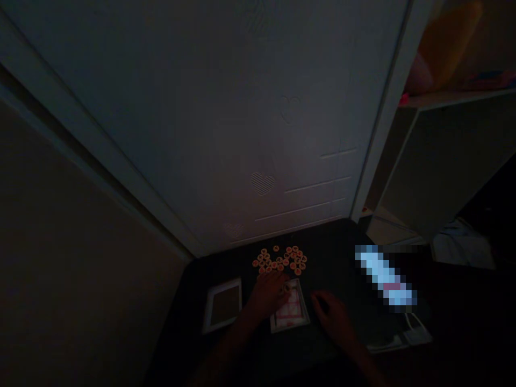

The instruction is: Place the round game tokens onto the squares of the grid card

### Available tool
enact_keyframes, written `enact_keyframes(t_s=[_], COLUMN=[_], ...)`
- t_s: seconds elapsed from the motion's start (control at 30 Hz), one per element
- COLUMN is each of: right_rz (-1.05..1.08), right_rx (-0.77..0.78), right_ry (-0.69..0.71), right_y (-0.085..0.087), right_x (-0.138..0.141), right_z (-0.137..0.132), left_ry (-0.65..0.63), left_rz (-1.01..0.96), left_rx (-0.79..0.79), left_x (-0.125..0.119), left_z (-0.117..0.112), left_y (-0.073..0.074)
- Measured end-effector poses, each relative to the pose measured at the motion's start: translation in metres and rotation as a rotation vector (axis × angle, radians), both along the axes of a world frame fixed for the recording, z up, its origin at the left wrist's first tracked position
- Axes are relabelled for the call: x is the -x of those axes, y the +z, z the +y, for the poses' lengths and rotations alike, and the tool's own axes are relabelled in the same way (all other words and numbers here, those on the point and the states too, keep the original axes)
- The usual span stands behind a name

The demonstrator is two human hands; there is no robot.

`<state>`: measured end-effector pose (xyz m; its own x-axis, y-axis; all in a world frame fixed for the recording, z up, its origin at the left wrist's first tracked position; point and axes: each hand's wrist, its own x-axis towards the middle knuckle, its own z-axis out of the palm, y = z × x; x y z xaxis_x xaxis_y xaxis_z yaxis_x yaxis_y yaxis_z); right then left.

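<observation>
My left hand [272, 290] reaches over the upper part of a small framed board [291, 312], which is pale with red grid lines. Its fingers are bent together, and a couple of round pieces show at their edge; whether these are gripped or lie on the board is too dark to tell. Just beyond the fingers, many small round Chinese chess pieces [279, 260] with red and black marks lie spread out on the dark table. To the right of the board my right hand [328, 309] rests loosely curled, with nothing visible in it.
A shallow tray or lid [206, 312] with a pale rim lies left of the board. The dark table [330, 247] stands against a white panel [226, 134] with embossed hearts. At right are a bright pixelated patch [385, 275], a cable [409, 321] and a shelf unit [443, 145].
</observation>
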<state>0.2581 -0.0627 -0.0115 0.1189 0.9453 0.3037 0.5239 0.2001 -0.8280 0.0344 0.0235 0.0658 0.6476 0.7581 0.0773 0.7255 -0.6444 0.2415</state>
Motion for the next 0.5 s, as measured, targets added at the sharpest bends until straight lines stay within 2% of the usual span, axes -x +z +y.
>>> enact_keyframes(t_s=[0.2, 0.4, 0.5], right_rz=[-0.001, 0.008, 0.011], right_rx=[0.0, 0.027, 0.033], right_ry=[0.004, 0.011, 0.018], right_y=[0.003, -0.002, -0.003], right_x=[0.0, -0.001, -0.001], right_z=[-0.002, 0.0, 0.0], left_ry=[0.033, 0.14, 0.186], left_rz=[-0.072, -0.143, -0.204], left_rx=[0.001, 0.023, 0.023], left_x=[0.006, 0.013, 0.02], left_z=[0.002, 0.02, 0.02], left_y=[0.007, 0.024, 0.03])
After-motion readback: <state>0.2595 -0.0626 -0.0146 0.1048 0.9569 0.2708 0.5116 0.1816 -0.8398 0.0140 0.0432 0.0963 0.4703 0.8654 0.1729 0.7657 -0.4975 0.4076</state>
